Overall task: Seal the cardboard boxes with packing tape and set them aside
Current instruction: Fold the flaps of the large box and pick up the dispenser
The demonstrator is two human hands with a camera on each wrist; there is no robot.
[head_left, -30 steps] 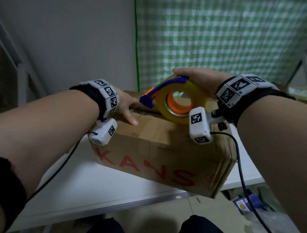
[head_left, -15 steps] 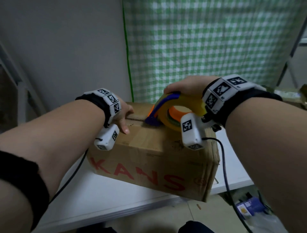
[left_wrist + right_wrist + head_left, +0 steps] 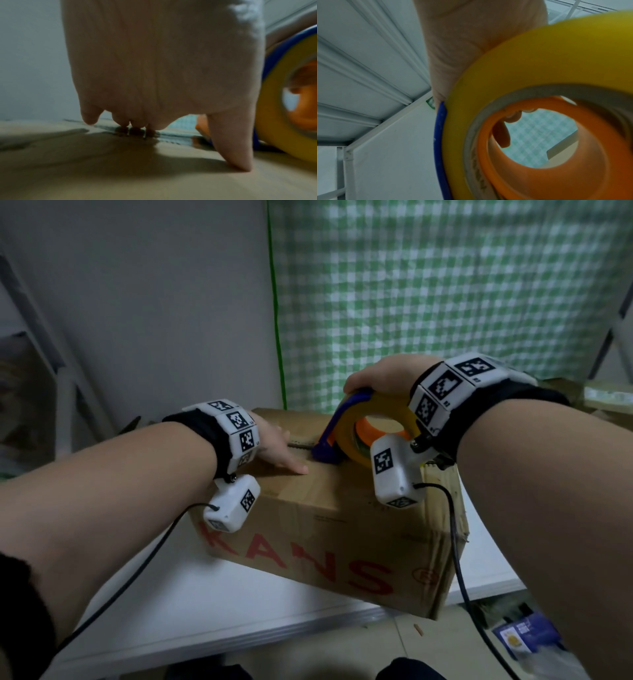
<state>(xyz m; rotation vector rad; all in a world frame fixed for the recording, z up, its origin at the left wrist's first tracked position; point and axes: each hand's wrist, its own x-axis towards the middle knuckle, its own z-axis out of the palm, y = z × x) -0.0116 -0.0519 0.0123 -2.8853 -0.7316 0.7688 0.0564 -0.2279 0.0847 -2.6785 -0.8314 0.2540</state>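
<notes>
White tabletop fills the near edge of my view, and on it sits the closed cardboard box, its contents hidden, red letters "KANS" across the near side. On the lid I see my left hand lying flat, fingers straight, fingertips on the centre seam. Just beside it my right hand clenches the tape dispenser, fingers curled into its orange core, blue nose down on the seam. Beyond hangs a green checked curtain.
</notes>
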